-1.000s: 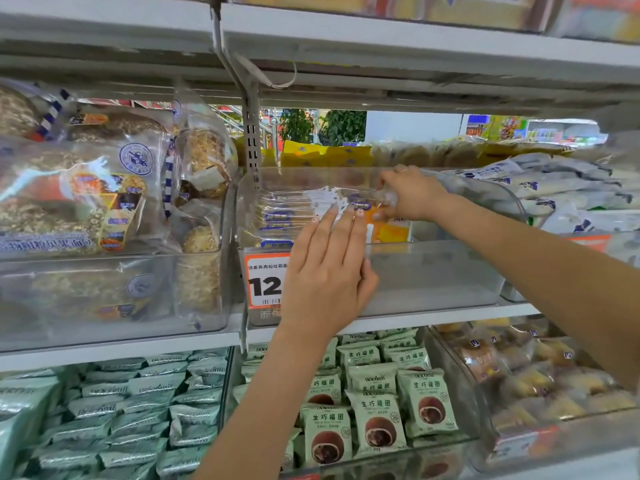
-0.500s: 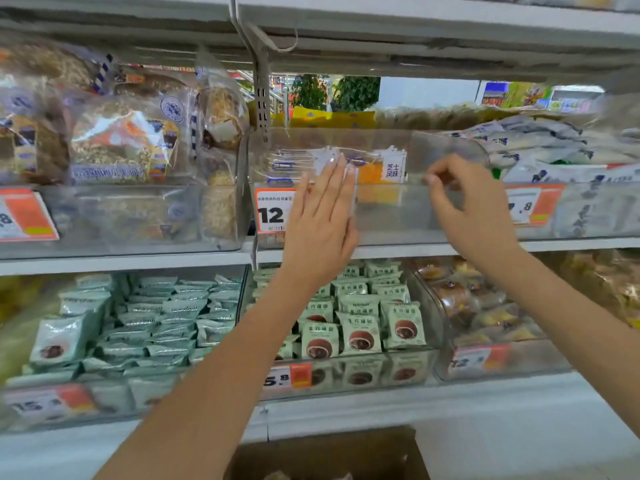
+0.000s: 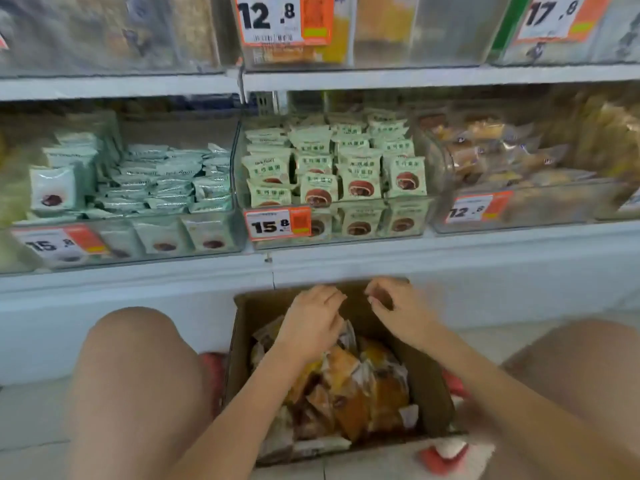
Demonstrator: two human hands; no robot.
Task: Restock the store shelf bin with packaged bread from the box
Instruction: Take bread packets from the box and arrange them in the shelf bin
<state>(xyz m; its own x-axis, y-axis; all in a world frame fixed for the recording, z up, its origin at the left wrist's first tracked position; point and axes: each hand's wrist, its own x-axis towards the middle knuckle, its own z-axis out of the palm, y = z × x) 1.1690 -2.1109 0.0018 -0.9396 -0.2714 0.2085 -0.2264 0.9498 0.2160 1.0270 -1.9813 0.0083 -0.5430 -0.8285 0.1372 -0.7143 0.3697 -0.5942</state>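
The fingers of the left hand (image 3: pixel 313 323) were loosely curled and pointed down over the heap of packaged bread (image 3: pixel 349 386), their tips at or just above the topmost wrapper; whether they already pinched a pack could not be told, since the hand's back hid the tips. The fingers of the right hand (image 3: pixel 398 311) were bent into a half-closed claw and held nothing, hovering over the far end of the box (image 3: pixel 429 393) just beside the left hand. The bread lay in a loose, crowded pile that filled most of the cardboard box, which stood on the floor between the person's knees, right in front of the shelf base. To do the pick well, each hand should probably take one pack by its body rather than by the crimped film edge, since the slick wrappers looked likely to slip or tear. Lifting from the top of the pile would keep the packs below from being dragged out or crushed. The soft loaves called for a light grip. The target bin (image 3: pixel 415 32), seemingly the clear one behind the 12.8 price tag (image 3: pixel 284 19) on the shelf above, was near the top of the view, so the lift had to clear the lower shelf edge (image 3: pixel 450 247).
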